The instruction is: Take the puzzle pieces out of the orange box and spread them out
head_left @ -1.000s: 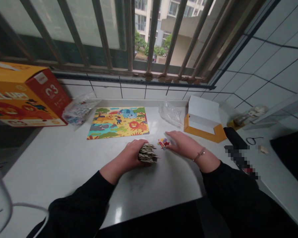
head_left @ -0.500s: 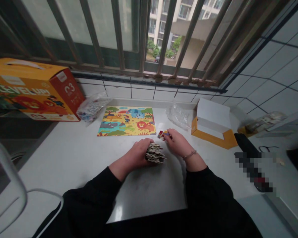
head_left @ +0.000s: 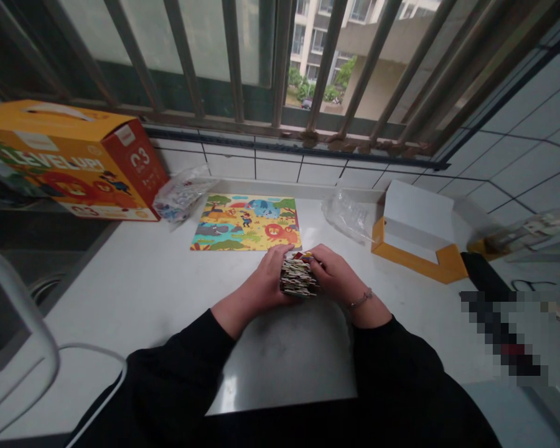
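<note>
My left hand [head_left: 267, 277] is closed around the left side of a thick stack of puzzle pieces [head_left: 298, 278], their pale layered edges facing me. Pressed against the stack's upper right is my right hand [head_left: 333, 272], its fingers closed on some colourful puzzle pieces [head_left: 303, 256] with red and yellow showing. How many pieces the right fingers pinch is hidden. Just beyond both hands lies an animal puzzle picture [head_left: 245, 224] with lions, an elephant and a hippo, flat on the white counter [head_left: 168, 292].
An orange "LEVEL UP!" box [head_left: 70, 165] stands at the left, beside a clear bag of pieces [head_left: 182, 198]. A crumpled plastic bag [head_left: 345, 214] and an open yellow-and-white box [head_left: 415, 239] lie at the right. A grey metal tube [head_left: 23, 305] rises at the near left.
My right hand has brought its pieces from near the picture's corner back against the stack in my left hand. The view has shifted slightly.
</note>
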### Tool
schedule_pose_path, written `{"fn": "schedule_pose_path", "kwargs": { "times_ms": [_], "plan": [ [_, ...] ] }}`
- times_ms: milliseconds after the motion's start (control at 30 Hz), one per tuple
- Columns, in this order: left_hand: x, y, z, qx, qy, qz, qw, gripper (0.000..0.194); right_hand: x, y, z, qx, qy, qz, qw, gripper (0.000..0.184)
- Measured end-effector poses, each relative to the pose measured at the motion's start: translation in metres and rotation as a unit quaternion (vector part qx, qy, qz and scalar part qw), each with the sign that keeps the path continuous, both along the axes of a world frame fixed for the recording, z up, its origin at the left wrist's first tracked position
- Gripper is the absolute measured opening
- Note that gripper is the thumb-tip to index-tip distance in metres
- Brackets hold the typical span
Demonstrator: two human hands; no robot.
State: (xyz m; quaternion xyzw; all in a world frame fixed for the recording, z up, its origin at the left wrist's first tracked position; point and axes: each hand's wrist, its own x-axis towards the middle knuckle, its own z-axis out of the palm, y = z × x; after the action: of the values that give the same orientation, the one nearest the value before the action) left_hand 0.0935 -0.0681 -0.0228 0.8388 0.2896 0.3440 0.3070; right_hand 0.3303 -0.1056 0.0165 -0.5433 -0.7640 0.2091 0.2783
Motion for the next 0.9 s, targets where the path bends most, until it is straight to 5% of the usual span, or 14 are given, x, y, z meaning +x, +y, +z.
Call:
{"fn": "schedule_pose_path", "kwargs": {
  "times_ms": [100,300,467,633,900],
  "plan": [
    [0.001,0.000,0.000,-0.007,-0.001,-0.011,1.000,0.118,0.002,0.000,-0.002,0.001,0.011,0.028,1.000,0.030],
    [0.002,-0.001,0.009,-0.026,0.005,-0.048,0.998,0.076,0.010,0.000,-0.009,0.017,0.063,0.074,0.995,0.062],
    [0.003,0.002,0.011,-0.034,0.020,0.000,0.999,0.079,-0.016,-0.006,-0.016,0.055,0.121,0.083,0.988,0.086],
    [0.005,0.006,0.013,-0.054,0.021,0.034,0.998,0.071,-0.052,-0.004,-0.022,0.089,0.172,0.017,0.981,0.074],
    [0.005,0.004,0.018,-0.072,0.016,0.033,0.997,0.070,-0.042,-0.002,-0.014,0.144,0.182,-0.005,0.973,0.064]
  ]
}}
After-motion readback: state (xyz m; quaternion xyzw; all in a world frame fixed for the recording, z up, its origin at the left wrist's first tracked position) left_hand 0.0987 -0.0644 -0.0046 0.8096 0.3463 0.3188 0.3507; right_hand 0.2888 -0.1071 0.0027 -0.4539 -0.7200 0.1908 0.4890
